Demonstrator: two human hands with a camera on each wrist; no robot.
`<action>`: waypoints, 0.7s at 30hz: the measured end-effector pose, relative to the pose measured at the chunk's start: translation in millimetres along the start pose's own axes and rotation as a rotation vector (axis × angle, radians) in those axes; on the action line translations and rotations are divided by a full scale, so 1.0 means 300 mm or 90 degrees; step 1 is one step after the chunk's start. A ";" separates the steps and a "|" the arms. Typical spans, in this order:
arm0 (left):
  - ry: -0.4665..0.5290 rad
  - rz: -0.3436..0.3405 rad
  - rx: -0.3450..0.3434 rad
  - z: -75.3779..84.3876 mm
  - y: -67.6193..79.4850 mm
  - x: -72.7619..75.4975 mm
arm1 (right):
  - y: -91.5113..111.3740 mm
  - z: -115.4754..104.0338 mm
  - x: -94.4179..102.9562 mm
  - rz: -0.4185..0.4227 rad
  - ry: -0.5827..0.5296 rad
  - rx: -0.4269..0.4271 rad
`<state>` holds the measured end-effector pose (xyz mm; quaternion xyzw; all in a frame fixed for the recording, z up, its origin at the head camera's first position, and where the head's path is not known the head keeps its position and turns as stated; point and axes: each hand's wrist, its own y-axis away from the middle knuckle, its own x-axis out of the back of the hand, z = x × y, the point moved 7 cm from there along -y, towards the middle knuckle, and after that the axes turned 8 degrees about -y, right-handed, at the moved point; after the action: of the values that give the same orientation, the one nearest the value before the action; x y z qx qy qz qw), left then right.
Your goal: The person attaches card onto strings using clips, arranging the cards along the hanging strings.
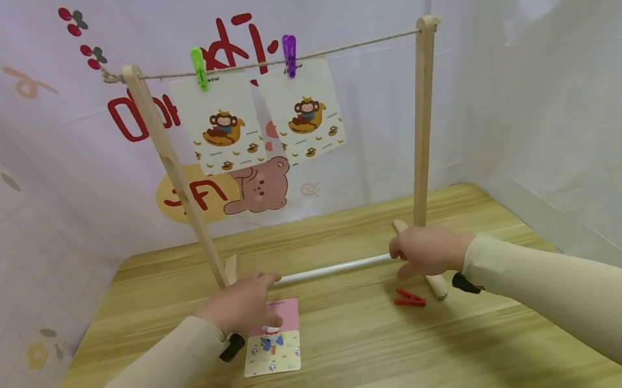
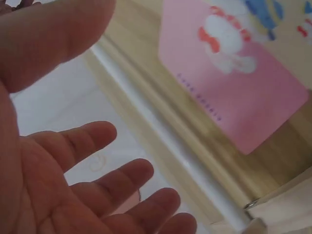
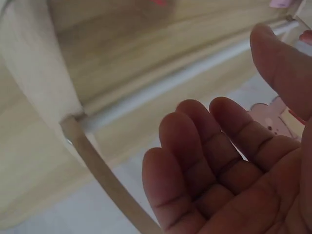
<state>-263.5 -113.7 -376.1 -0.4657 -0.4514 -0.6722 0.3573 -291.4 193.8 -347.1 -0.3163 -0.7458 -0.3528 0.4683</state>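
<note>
My left hand hovers over a pink and yellow card, partly covering it, with relaxed fingers holding nothing. In the left wrist view the card's pink half shows beyond the thumb. By the foot of the right wooden post is my right hand, its fingers loosely bent and no object in the palm. Just below it a red clothespin lies on the table. Between the hands runs a white rod, the low crossbar of a wooden drying frame.
A rope links the tops of the right post and left post. From it hang two monkey-print cards, the left card under a green clothespin, the right card under a purple clothespin. White printed cloth encloses the wooden table.
</note>
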 end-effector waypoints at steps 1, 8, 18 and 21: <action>-0.003 -0.001 0.000 -0.003 0.001 -0.009 | -0.001 0.008 -0.011 -0.002 -0.003 -0.005; -0.039 -0.005 0.004 -0.017 -0.003 -0.050 | -0.015 0.048 -0.083 -0.021 -0.043 -0.034; -0.039 -0.007 0.015 -0.028 -0.016 -0.088 | -0.016 0.052 -0.140 -0.052 -0.079 -0.062; -0.028 -0.006 0.011 -0.026 -0.015 -0.093 | -0.015 0.050 -0.144 -0.053 -0.072 -0.055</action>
<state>-261.3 -117.9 -405.0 -0.4752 -0.4670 -0.6594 0.3482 -286.4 197.6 -392.7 -0.3245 -0.7678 -0.3850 0.3962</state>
